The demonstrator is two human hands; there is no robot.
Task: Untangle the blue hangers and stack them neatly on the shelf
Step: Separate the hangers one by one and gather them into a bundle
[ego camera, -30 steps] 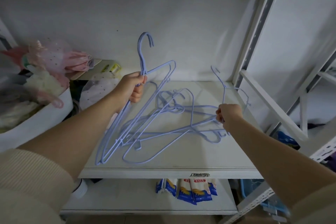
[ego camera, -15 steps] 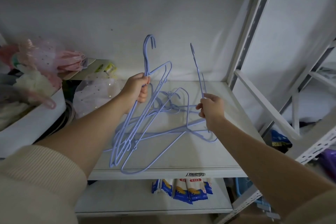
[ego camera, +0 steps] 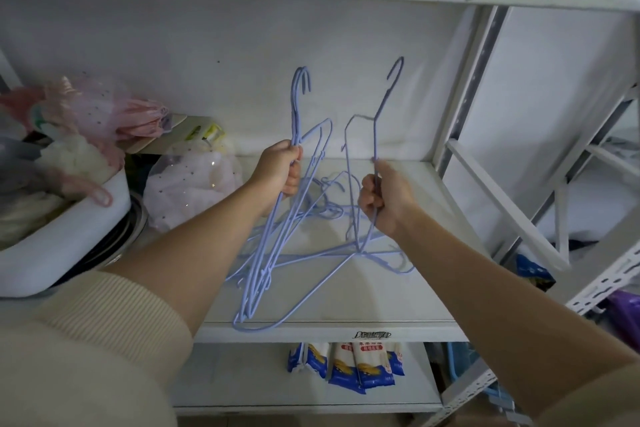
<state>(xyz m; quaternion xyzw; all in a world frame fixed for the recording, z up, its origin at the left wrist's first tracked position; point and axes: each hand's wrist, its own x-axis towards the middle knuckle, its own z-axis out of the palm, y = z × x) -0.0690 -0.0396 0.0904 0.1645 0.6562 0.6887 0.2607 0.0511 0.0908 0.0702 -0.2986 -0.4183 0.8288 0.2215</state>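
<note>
The left hand (ego camera: 282, 168) is gripping an aligned bunch of blue hangers (ego camera: 277, 236) upright at frame centre, while the right hand (ego camera: 382, 199) is clutching one hanger (ego camera: 375, 135) clear of the tangle (ego camera: 332, 218) on the shelf (ego camera: 346, 324), probably to add it.

views: one, head-worn | facing: looking forward and down into a shelf (ego camera: 346, 302) bay | range: sitting close, arm's reach from the shelf's front edge | framing: taking in both forearms, back wall, lower tier | overlap: none
</note>
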